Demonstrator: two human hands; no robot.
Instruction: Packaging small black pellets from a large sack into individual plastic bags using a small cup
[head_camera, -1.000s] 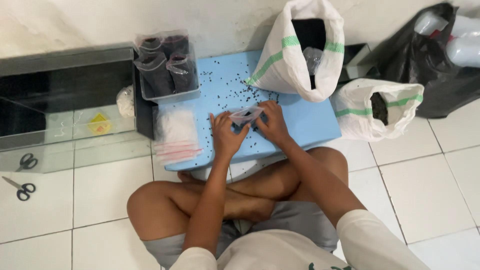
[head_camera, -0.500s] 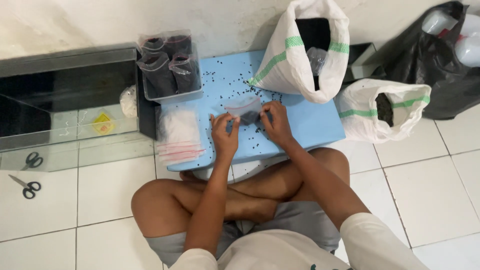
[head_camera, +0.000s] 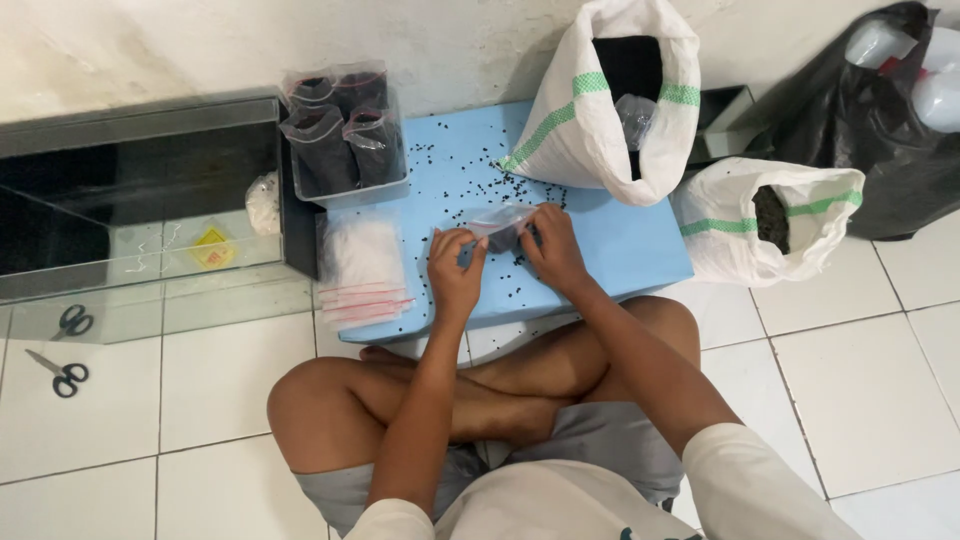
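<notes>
Left hand: the left hand (head_camera: 455, 268) has its fingers curled in, the thumb and fingertips pinched on the left edge of a small clear bag (head_camera: 497, 226).
Right hand: the right hand (head_camera: 553, 250) is closed in the same way, its fingertips gripping the bag's right side.
Small clear bag: held between the two hands just above the blue surface (head_camera: 620, 240); something dark shows inside it, but how full it is cannot be told.
Black grains: loose black grains (head_camera: 478, 172) lie scattered on the surface, just beyond and around both hands.
Left of the left hand: a stack of empty clear bags (head_camera: 360, 262) lies on the surface; beyond it is a clear tray of filled dark bags (head_camera: 345, 135).
Beyond the right hand: a white sack with green stripes (head_camera: 610, 95) stands open; to the right of that hand, a smaller white sack (head_camera: 770, 225) sits on the floor.
</notes>
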